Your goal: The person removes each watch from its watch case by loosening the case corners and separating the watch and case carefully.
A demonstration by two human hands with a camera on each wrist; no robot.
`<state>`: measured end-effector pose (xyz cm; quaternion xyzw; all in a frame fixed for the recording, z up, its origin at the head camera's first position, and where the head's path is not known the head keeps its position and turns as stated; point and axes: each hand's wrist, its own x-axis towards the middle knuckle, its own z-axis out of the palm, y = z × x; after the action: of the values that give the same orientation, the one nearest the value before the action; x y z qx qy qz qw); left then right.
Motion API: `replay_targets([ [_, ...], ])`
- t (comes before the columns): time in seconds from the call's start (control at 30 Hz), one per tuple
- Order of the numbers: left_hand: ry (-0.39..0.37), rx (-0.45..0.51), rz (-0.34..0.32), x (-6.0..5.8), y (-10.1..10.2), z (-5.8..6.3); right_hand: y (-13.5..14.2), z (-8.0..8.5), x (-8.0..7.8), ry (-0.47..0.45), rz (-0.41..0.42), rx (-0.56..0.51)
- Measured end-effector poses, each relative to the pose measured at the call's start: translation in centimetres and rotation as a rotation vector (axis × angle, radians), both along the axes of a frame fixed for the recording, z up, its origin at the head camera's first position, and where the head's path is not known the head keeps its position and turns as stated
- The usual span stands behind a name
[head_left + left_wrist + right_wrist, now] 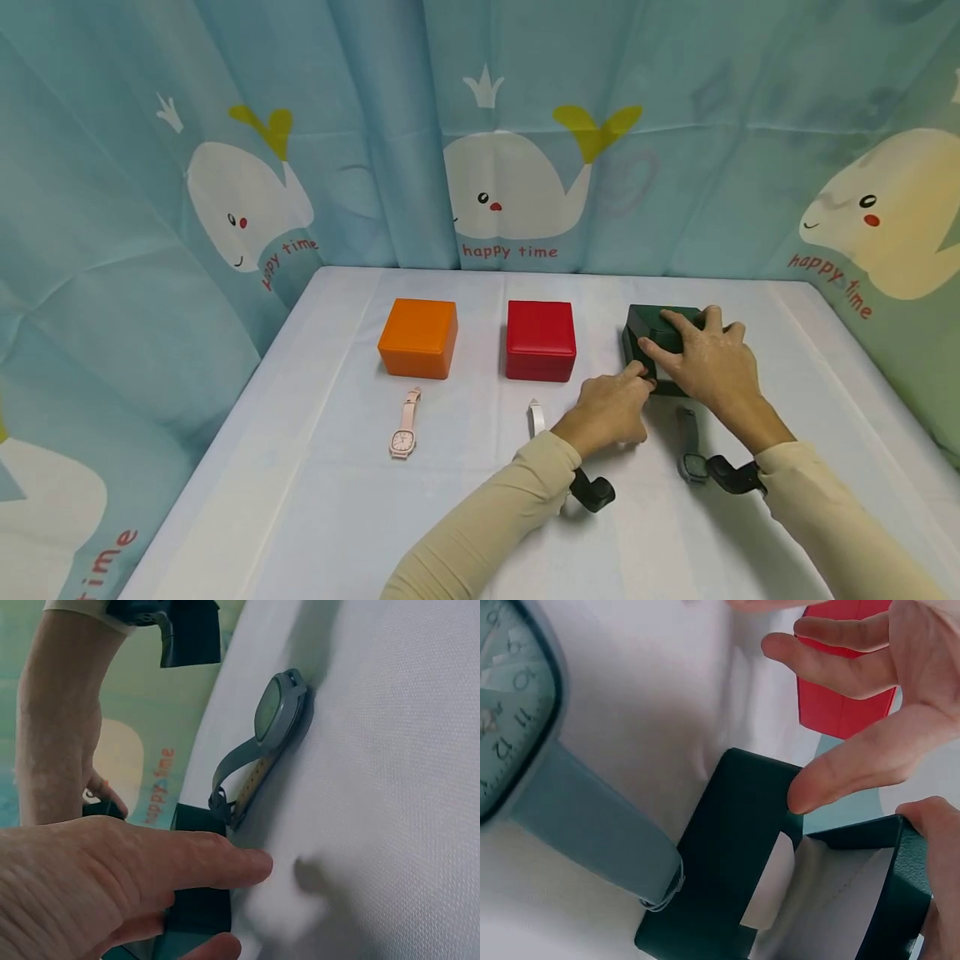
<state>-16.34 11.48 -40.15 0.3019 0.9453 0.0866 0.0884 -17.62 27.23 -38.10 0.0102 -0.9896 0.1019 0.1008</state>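
Observation:
A dark green watch box is partly open in the right wrist view, its lid raised and its pale lining showing. My right hand grips the lid from above, thumb on the near side. My left hand holds the box's front left corner with its fingertips; one digit lies on the front face, and other contact is partly hidden. A grey-green wristwatch lies just in front of the box, its strap closed into a loop, as the left wrist view shows.
An orange box and a red box stand closed to the left on the white table. A pink wristwatch lies before the orange box. My left arm partly covers a white watch strap. A whale-printed curtain hangs behind.

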Motion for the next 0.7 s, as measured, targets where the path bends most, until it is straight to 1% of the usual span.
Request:
replay_targets([
  [0.17, 0.013, 0.014, 0.007, 0.0, -0.1, -0.1, -0.1, -0.4, 0.2, 0.018, -0.001, 0.014],
  [0.33, 0.026, 0.032, 0.016, 0.1, -0.2, -0.2, -0.4, -0.9, 0.6, 0.013, 0.000, 0.037],
  [0.5, 0.010, 0.045, 0.017, 0.3, -0.2, -0.4, -0.5, -1.1, 0.8, 0.002, -0.009, 0.046],
  [0.6, 0.003, 0.056, 0.022, 0.6, -0.3, -0.5, -0.5, -1.3, 0.9, -0.002, -0.016, 0.047],
  [0.7, 0.014, 0.060, 0.036, 1.3, -0.4, -0.7, -0.6, -1.6, 1.0, 0.007, -0.015, 0.055],
])
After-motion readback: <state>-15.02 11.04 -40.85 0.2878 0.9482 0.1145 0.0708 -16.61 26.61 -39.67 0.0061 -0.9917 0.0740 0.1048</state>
